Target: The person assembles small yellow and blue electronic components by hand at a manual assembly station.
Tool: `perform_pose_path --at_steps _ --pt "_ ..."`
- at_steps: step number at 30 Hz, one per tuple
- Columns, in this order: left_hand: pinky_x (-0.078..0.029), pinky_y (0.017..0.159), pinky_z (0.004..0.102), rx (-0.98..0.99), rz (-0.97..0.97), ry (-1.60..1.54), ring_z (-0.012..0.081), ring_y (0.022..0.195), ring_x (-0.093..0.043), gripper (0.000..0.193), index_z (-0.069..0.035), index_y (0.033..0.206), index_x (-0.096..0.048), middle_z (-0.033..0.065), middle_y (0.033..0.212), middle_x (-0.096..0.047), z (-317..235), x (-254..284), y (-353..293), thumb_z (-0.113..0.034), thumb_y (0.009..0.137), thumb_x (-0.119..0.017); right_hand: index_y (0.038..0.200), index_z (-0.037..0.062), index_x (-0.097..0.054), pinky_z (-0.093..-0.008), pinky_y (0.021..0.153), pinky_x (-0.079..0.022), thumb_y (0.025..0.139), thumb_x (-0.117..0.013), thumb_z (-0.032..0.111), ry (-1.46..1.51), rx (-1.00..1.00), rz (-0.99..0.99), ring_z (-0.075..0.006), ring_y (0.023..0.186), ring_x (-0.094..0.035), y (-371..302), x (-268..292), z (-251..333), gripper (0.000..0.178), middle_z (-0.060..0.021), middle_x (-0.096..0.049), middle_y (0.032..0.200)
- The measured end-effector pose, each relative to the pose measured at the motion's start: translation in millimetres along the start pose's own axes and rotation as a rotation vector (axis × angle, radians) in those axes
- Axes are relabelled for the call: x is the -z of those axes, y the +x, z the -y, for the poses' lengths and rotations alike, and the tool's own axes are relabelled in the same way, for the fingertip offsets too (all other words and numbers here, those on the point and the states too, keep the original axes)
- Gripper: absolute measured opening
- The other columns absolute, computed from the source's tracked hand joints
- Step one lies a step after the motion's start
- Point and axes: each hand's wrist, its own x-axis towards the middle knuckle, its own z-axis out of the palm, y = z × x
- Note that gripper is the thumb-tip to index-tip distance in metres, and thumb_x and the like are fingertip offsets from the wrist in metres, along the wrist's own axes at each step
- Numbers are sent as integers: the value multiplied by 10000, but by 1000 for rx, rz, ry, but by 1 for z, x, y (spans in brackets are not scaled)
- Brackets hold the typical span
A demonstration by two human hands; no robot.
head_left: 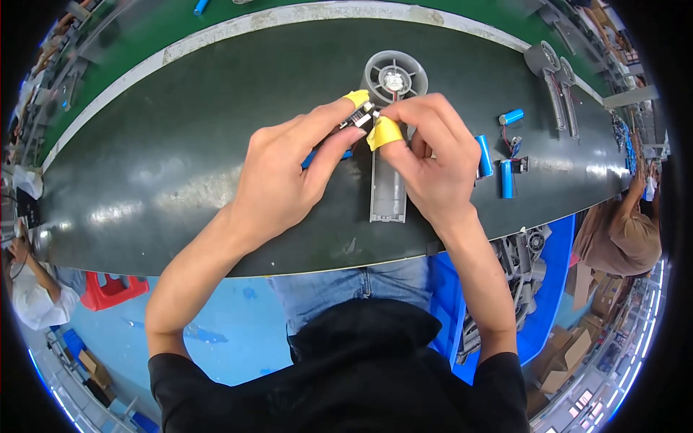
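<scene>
My left hand [281, 155] is closed in a pinch on a small circuit board [356, 117] with black and silvery parts. A blue cylindrical battery [309, 159] shows partly behind its fingers. My right hand [439, 148] is closed close beside the board, its fingertips almost meeting the board's end; whatever they pinch is too small to make out. Yellow wrapping covers fingertips on both hands. Under and between the hands lies a grey plastic handheld-fan housing [388, 195]. Its round, spoked head [370, 71] points away from me, with red wiring at the neck.
Right of my hands, blue batteries [507, 179] lie with wires and small boards on the dark green table [180, 144]. More grey fan housings [552, 90] rest at the far right. Below the table edge, a blue bin [556, 289] holds grey parts. Other people sit at both sides.
</scene>
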Motion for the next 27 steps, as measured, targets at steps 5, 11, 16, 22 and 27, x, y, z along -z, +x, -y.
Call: perform_pose_path --at_steps 5,11,16,22,27 --pt "-549 700 267 -10 -21 58 189 787 -718 240 55 1087 -694 151 928 -740 2 -2 -2 14 852 -718 924 4 -687 -203 441 -306 703 -700 -54 17 0 -9 -29 494 -422 0 -2 -1 229 -33 -648 916" --pt "-537 658 263 -83 -54 79 178 739 -704 253 39 1087 -702 143 887 -737 3 -3 -2 17 837 -732 921 9 -689 -201 442 -316 710 -699 -53 -14 15 -23 -32 495 -439 0 -2 2 220 -35 -652 891" --pt "-521 636 269 -96 -50 86 182 711 -677 218 40 1048 -708 126 848 -720 2 -4 0 18 832 -734 925 11 -694 -201 442 -323 710 -699 -52 -23 19 -35 -36 494 -447 -1 -4 1 224 -35 -652 884" --pt "-523 620 327 -115 -31 101 274 728 -649 234 12 1039 -681 123 902 -679 3 -4 0 -20 815 -739 925 10 -701 -201 451 -340 710 -697 -53 -38 40 -15 -43 506 -462 1 -2 0 224 -36 -653 879" --pt "-528 653 328 -195 -65 240 265 762 -648 265 2 1050 -673 111 926 -672 3 -6 -3 -3 795 -744 932 6 -704 -205 467 -358 711 -692 -51 -28 22 8 -50 531 -480 2 -1 1 228 -38 -647 870"
